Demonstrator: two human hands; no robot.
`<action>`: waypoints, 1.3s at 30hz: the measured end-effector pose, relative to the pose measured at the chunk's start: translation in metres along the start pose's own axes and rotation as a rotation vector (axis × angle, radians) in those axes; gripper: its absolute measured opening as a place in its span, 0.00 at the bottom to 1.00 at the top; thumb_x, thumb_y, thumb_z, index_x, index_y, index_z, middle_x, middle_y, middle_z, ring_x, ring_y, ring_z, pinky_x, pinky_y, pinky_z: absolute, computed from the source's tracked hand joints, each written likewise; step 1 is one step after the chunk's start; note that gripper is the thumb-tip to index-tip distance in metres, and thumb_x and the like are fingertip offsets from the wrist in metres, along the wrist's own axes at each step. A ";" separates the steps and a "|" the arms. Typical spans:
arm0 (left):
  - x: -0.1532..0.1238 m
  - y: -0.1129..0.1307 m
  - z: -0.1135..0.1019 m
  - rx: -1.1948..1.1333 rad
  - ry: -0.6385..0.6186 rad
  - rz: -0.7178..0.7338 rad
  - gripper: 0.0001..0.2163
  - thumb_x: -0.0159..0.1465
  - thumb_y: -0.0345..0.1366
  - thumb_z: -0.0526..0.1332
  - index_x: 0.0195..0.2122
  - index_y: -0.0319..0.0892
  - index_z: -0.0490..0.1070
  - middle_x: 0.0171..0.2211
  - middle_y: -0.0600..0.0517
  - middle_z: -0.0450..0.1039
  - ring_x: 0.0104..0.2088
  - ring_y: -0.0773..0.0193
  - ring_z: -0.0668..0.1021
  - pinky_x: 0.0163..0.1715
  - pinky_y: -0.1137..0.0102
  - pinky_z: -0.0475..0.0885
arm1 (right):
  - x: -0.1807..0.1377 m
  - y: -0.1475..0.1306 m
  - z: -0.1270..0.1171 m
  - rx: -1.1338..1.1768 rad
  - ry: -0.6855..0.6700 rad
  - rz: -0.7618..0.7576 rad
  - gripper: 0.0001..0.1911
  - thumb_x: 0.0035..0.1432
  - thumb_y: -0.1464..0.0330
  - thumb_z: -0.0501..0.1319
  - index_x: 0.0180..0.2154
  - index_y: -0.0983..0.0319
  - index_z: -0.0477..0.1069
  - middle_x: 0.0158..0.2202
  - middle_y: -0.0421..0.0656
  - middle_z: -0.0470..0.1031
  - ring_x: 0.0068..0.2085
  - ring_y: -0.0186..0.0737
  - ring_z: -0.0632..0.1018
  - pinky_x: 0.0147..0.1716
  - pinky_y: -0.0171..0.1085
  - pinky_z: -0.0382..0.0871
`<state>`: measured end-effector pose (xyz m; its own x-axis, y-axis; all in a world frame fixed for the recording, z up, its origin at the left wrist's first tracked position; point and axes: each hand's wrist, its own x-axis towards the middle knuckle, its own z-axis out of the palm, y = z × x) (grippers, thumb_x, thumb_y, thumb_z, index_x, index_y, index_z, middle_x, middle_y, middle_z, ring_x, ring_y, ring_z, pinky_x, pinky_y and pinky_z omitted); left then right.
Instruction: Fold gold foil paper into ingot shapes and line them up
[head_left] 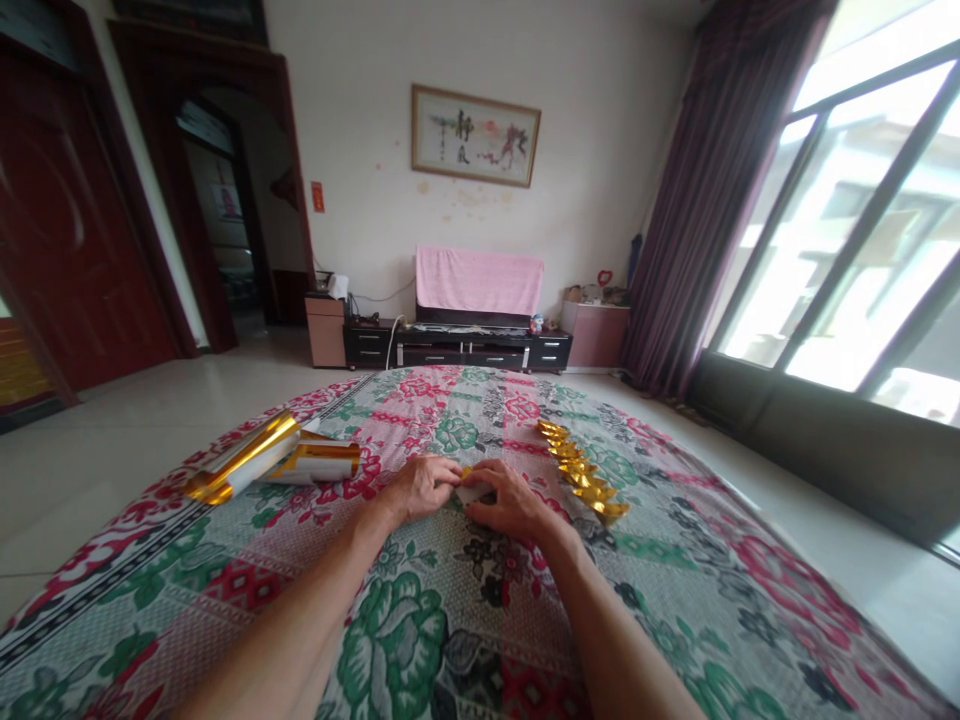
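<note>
Between my hands, low over the patterned cloth, is a small piece of gold-and-white foil paper, partly covered by fingers. My left hand pinches its left edge, with thumb and fingertips together. From the other side my right hand is closed on the same paper, fingers over its top and thumb at the near edge. Right of my hands stands a row of several folded gold foil ingots. To the left lie curled sheets of gold foil paper, white on one face, in a loose pile.
A floral cloth in red, green and grey covers the broad surface before me. Beyond it are a low black cabinet, a pink cloth draped over something, and a framed picture. A purple curtain hangs beside the right-hand window.
</note>
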<state>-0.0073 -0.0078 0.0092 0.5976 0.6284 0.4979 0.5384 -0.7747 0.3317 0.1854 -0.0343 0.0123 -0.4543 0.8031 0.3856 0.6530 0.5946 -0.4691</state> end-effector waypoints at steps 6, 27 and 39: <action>0.000 0.001 0.000 -0.037 0.012 -0.026 0.13 0.54 0.26 0.55 0.32 0.45 0.77 0.38 0.54 0.77 0.39 0.67 0.76 0.42 0.71 0.69 | 0.001 0.003 0.003 -0.013 0.029 0.001 0.16 0.48 0.70 0.61 0.41 0.54 0.72 0.44 0.42 0.69 0.45 0.40 0.69 0.46 0.40 0.61; 0.001 0.003 -0.002 -0.085 0.031 -0.062 0.07 0.55 0.31 0.59 0.31 0.43 0.77 0.36 0.52 0.77 0.37 0.66 0.76 0.42 0.69 0.70 | -0.001 -0.006 0.001 -0.025 0.094 0.020 0.13 0.44 0.70 0.62 0.36 0.60 0.71 0.39 0.43 0.71 0.43 0.41 0.71 0.42 0.39 0.63; 0.001 0.001 -0.003 -0.080 0.013 -0.063 0.10 0.53 0.28 0.57 0.31 0.42 0.77 0.37 0.51 0.77 0.39 0.64 0.76 0.44 0.69 0.69 | 0.002 -0.010 0.002 -0.032 0.117 -0.010 0.09 0.50 0.72 0.57 0.33 0.58 0.74 0.37 0.42 0.74 0.40 0.38 0.72 0.42 0.36 0.64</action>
<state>-0.0075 -0.0084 0.0123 0.5555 0.6759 0.4844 0.5255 -0.7368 0.4255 0.1767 -0.0390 0.0160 -0.3884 0.7861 0.4808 0.6688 0.5994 -0.4398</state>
